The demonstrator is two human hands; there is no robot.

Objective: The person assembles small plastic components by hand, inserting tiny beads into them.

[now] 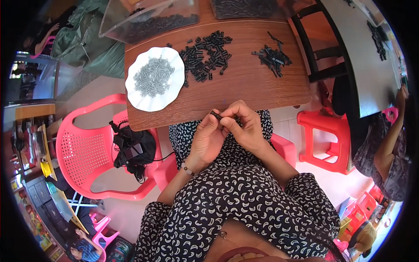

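Just past the near edge of the wooden table (262, 94), above my lap, both hands meet at a small dark tube-shaped piece (216, 115). Thumb and fingers of my left hand (206, 139) are closed around it. My right hand (246, 129) pinches at its nearer end; the fingertips hide that part. On the table, a white wavy-rimmed plate (176, 94) carries a heap of small metal springs (153, 76). Beside it lies a loose pile of short black tubular pieces (209, 54). Farther right is a small heap of thin black stick-like parts (274, 59).
Clear plastic bins (150, 26) of black parts stand along the table's far side. A pink chair (83, 144) holding a black bag (135, 148) is at left, a red stool (325, 139) at right. Another person's arm (388, 135) is near the grey table (355, 56).
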